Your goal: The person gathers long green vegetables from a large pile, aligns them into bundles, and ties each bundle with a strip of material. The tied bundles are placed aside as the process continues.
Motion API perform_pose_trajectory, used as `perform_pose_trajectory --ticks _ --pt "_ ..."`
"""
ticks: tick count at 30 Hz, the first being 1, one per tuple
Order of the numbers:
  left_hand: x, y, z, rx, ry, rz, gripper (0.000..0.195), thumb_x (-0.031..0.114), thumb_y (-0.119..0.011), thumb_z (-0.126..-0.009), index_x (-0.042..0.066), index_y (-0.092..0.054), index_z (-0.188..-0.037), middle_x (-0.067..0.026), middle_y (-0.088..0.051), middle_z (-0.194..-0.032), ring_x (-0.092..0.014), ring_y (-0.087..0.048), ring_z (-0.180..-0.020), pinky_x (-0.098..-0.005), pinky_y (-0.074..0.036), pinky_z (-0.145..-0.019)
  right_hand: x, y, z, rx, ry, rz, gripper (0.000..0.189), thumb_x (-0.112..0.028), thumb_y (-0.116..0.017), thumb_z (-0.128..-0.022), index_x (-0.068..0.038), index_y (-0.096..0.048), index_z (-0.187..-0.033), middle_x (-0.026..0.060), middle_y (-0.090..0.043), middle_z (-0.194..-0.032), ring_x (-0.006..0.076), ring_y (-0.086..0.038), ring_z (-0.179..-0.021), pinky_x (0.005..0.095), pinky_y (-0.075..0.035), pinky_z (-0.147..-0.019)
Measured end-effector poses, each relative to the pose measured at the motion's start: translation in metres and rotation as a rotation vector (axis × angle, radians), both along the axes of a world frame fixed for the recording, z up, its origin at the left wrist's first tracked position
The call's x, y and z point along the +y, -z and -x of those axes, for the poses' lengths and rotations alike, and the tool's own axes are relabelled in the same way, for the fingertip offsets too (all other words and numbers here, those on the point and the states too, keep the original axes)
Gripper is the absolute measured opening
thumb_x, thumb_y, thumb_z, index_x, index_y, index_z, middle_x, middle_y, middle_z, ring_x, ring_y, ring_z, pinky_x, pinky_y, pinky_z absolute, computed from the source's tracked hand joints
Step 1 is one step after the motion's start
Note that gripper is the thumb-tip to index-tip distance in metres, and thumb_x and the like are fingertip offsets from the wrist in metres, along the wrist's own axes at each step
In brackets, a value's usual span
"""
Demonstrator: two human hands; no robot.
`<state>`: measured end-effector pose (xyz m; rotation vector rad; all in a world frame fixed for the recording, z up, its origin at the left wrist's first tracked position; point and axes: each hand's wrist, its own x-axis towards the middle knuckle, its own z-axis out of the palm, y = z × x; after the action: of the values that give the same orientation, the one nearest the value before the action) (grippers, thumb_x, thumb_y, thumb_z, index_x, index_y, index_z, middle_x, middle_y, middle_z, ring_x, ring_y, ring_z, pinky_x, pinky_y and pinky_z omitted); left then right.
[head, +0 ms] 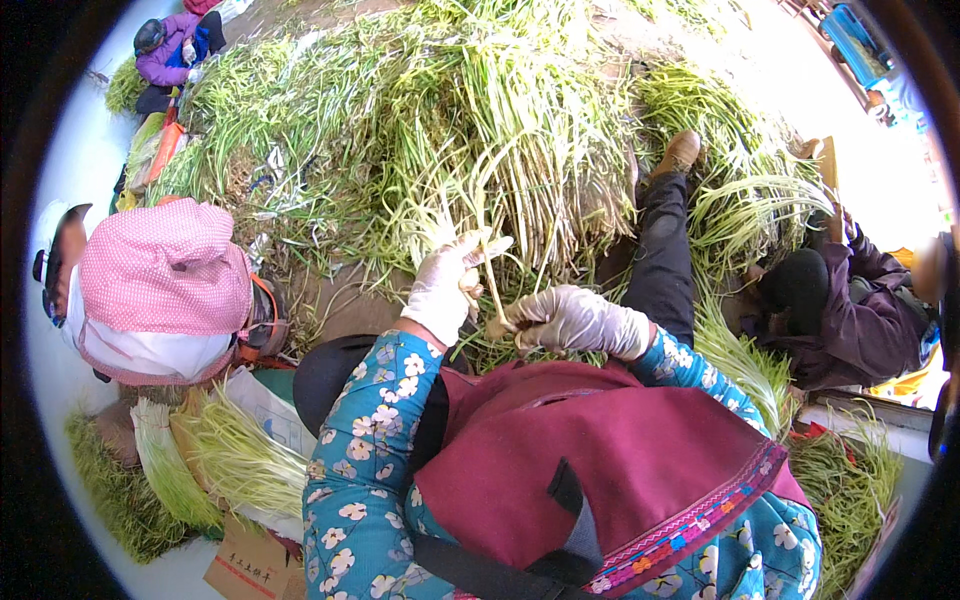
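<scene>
My left hand, in a thin whitish glove, grips a few pale leafy stalks, perhaps garlic shoots, whose leaves fan out above the fingers. One long pale stalk runs upright past the left thumb. Its lower end is pinched by my right hand, gloved too, with the fingers curled around it. Both hands are close together above my lap, which a maroon apron covers. Just beyond them lies a thick heap of yellow-green leafy stalks, their brownish lower ends towards me.
A person in a pink dotted garment sits close on my left. At the right a person in dark clothes holds a bunch of stalks. Tied bundles and a cardboard box lie at lower left. Someone in purple works far left.
</scene>
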<state>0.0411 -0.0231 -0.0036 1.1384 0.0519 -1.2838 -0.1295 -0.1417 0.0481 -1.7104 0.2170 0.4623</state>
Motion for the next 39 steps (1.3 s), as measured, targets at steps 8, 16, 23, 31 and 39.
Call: perform_pose_trajectory --ticks 8,16,23,31,39 --pt "0.001 -0.001 0.003 -0.139 0.006 -0.034 0.039 0.029 -0.057 -0.096 0.004 -0.061 -0.127 -0.0060 -0.071 -0.086 -0.002 -0.034 -0.043 -0.0181 -0.029 -0.041 -0.009 0.061 0.006 -0.074 -0.293 0.232 0.041 -0.021 -0.070 -0.081 -0.014 -0.066 -0.121 0.0109 -0.071 -0.100 0.0238 -0.067 -0.091 0.0354 -0.051 -0.079" --pt "-0.005 0.000 0.014 -0.211 0.023 -0.044 0.026 0.017 -0.061 -0.091 0.000 -0.067 -0.110 -0.0084 -0.069 -0.074 -0.003 -0.039 -0.041 -0.0182 -0.027 -0.038 -0.053 0.059 -0.050 -0.265 0.419 -0.341 0.059 -0.047 -0.059 -0.093 0.000 -0.055 -0.127 0.0039 -0.064 -0.102 0.0100 -0.053 -0.077 0.0243 -0.043 -0.065" --pt "-0.003 0.007 0.011 -0.145 0.040 -0.070 0.020 0.019 -0.063 -0.091 0.004 -0.066 -0.105 -0.0089 -0.069 -0.078 -0.003 -0.040 -0.042 -0.0177 -0.027 -0.036 -0.034 0.060 -0.061 -0.124 0.793 -0.533 0.012 -0.015 -0.059 -0.090 -0.004 -0.062 -0.094 -0.0001 -0.062 -0.078 0.0077 -0.049 -0.061 0.0224 -0.038 -0.057" --pt "-0.002 0.002 -0.001 -0.070 -0.005 0.059 0.026 0.022 -0.062 -0.094 0.003 -0.065 -0.111 -0.0047 -0.070 -0.080 -0.003 -0.037 -0.044 -0.0187 -0.028 -0.040 -0.027 0.044 -0.014 -0.376 0.257 -0.144 0.020 -0.006 -0.068 -0.079 -0.005 -0.070 -0.099 0.0025 -0.069 -0.086 0.0108 -0.062 -0.080 0.0268 -0.050 -0.075" --pt "0.004 -0.008 -0.021 -0.212 -0.185 0.053 0.024 0.019 -0.058 -0.095 0.000 -0.068 -0.106 -0.0061 -0.067 -0.073 -0.005 -0.044 -0.046 -0.0194 -0.034 -0.041 -0.028 0.152 0.065 -0.249 -0.546 0.878 0.021 -0.032 -0.067 -0.084 -0.012 -0.069 -0.090 0.0103 -0.070 -0.091 0.0320 -0.066 -0.086 0.0411 -0.053 -0.071"
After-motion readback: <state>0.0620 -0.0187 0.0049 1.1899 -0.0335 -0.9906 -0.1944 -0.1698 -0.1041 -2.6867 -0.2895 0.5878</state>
